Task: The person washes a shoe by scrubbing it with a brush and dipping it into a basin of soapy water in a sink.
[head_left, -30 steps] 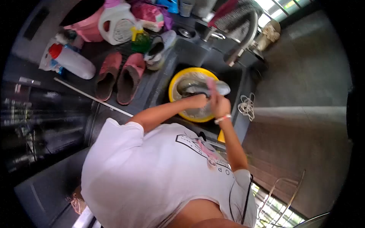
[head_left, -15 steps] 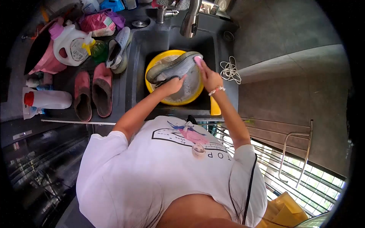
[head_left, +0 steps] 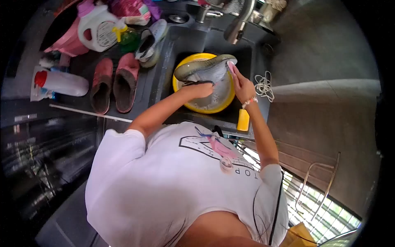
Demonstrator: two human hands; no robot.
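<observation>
A grey shoe (head_left: 205,71) lies on its side over a yellow basin (head_left: 177,61) of soapy water in the dark sink (head_left: 164,53). My left hand (head_left: 201,89) is closed on the shoe's opening, at its dark rim. In my right hand (head_left: 243,86), with a bracelet at the wrist, is a pink brush (head_left: 231,67), pressed against the toe end of the shoe. The bristles are hidden. The sole faces up and away from me.
Pink slippers (head_left: 125,82), another grey shoe (head_left: 149,45), a green spray bottle (head_left: 129,39), a detergent jug (head_left: 98,31) and a red-capped bottle (head_left: 63,82) stand left. The faucet (head_left: 236,31) hangs over the sink's back. A white cord (head_left: 264,86) and yellow object (head_left: 243,120) are right.
The view has turned and shifted. The shoe has been tilted so that more of its sole shows, and my right hand with the brush has moved to its toe end.
</observation>
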